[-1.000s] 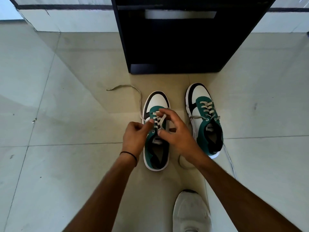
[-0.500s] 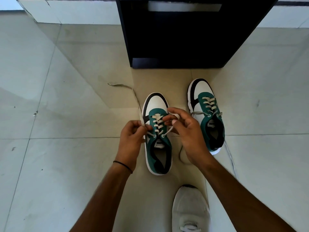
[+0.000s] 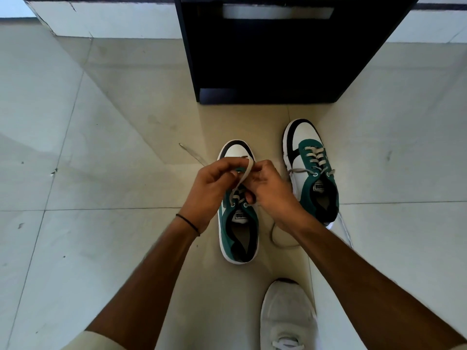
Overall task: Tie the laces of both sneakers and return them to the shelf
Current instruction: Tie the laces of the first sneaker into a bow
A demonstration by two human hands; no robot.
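Observation:
Two green, white and black sneakers stand on the tiled floor, toes pointing at a black shelf unit [image 3: 273,59]. Over the left sneaker [image 3: 238,231] my left hand [image 3: 214,188] and my right hand [image 3: 271,190] meet, each pinching part of its grey lace [image 3: 243,174], which loops up between the fingers. The lace's free end [image 3: 192,152] trails off to the upper left. The right sneaker [image 3: 312,170] sits apart to the right, its laces [image 3: 298,171] untied and lying loose on the floor.
My own foot in a white shoe [image 3: 288,317] stands at the bottom, just behind the left sneaker. A white wall base [image 3: 113,18] runs along the top. A loose lace [image 3: 345,228] from the right sneaker lies by my right forearm.
Both hands have come together and lifted above the left sneaker's tongue, drawing the lace up into a loop. The trailing lace end on the floor has been pulled shorter.

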